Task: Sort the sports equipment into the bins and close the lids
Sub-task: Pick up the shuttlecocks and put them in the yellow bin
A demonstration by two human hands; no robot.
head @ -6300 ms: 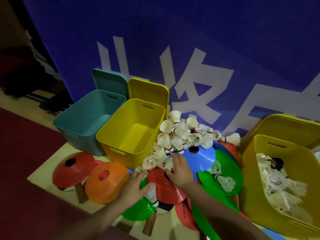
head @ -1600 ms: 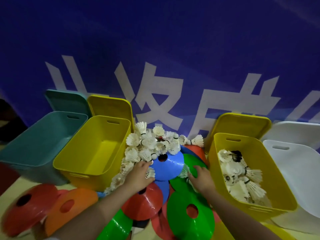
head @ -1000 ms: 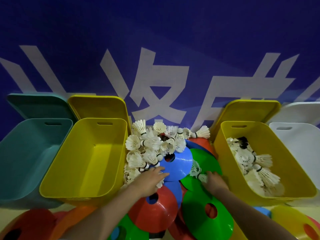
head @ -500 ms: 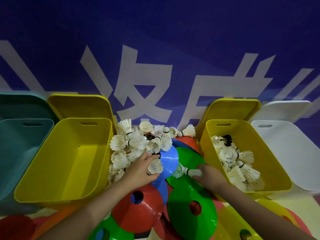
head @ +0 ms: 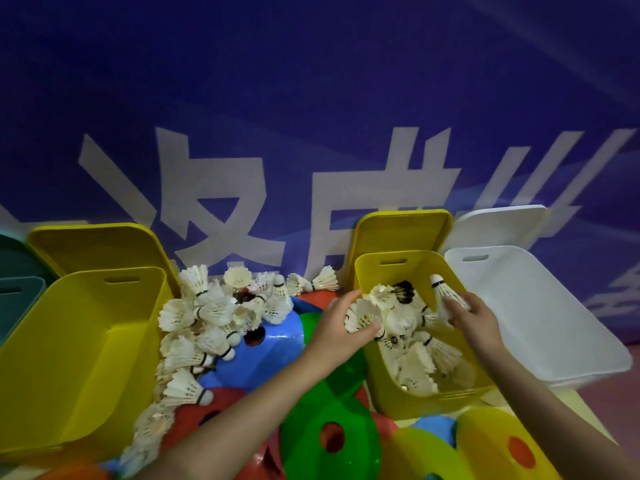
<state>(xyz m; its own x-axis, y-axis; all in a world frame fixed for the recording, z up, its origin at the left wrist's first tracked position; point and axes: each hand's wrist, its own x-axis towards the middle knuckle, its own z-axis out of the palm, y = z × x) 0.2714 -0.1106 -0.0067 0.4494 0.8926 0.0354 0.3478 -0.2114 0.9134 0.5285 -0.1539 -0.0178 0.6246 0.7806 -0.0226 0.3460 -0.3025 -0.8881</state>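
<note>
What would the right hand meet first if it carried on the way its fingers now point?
Most likely the far wall of the right yellow bin. The right hand, gripping a shuttlecock, points up and away over the shuttlecocks already in the bin; depth is unclear.

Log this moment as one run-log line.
step: drop shuttlecocks | left hand: holds shuttlecock over right yellow bin | right hand: holds shuttlecock over it | shuttlecock pile: remains | lids: open

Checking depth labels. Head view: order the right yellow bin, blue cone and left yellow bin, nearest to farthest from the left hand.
1. Right yellow bin: left hand is over its rim.
2. Blue cone: just left of that hand.
3. Left yellow bin: far left.
</note>
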